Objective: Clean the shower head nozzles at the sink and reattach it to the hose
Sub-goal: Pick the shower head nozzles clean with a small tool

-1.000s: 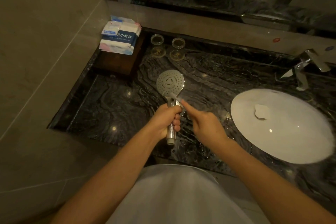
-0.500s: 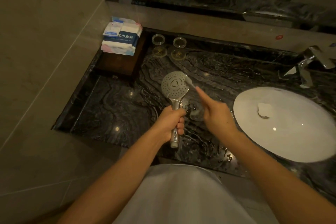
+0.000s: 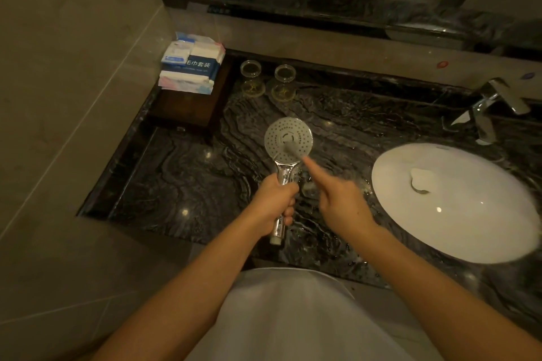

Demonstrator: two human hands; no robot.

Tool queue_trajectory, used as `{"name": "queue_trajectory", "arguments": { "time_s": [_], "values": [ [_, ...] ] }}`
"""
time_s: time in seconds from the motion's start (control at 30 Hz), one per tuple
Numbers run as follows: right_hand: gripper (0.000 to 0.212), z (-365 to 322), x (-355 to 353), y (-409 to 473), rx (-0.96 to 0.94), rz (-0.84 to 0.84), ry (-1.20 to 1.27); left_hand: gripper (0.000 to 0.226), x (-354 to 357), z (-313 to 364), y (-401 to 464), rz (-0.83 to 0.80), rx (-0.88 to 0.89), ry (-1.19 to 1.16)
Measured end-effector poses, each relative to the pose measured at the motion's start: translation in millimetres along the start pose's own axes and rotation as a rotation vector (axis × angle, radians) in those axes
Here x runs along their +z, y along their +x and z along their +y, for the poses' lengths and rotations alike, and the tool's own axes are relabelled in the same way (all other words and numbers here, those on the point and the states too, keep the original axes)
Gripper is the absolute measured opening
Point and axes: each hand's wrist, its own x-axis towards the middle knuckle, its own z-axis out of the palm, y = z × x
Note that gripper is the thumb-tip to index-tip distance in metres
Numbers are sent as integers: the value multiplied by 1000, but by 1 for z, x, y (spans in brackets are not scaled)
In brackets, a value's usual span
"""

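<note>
A chrome shower head is held over the dark marble counter, its round nozzle face turned up toward me. My left hand is wrapped around its handle, and the threaded end sticks out below my fist. My right hand grips a small grey brush, with the index finger stretched along it. The blurred brush tip rests on the lower middle of the nozzle face. No hose is in view.
A white oval sink basin lies to the right, with a chrome faucet behind it. Two glasses stand at the back. A wooden tray with packaged towels sits back left. The counter is wet near my hands.
The brush tip has moved from the neck of the shower head to the right rim of the face, and now to its lower middle. My left hand kept its grip.
</note>
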Motion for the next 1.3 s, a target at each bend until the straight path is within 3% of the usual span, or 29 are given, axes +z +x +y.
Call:
{"name": "queue_trajectory", "arguments": {
  "time_s": [0.1, 0.3, 0.5, 0.67, 0.87, 1.1, 1.3],
  "values": [
    [90, 4, 17, -12, -76, -91, -72, 13, -3, 1, 0, -8, -8, -3],
    [73, 9, -15, 14, 66, 74, 3, 22, -5, 2, 0, -11, -3, 11],
    [79, 10, 5, -5, -80, -121, -77, 13, -10, 3, 1, -62, -76, -37],
    [67, 9, -20, 13, 57, 33, -128, 24, -7, 11, 2, -81, -122, -142],
    [76, -2, 4, -9, 52, -87, -103, 22, -7, 13, 1, -84, -167, -214],
    [67, -3, -27, 25, 158, 67, -38, 24, -4, 12, -2, -94, -131, -163],
    [74, -14, 2, -11, 111, -88, 0, 19, -10, 9, -2, -76, -131, -155]
  ]
}}
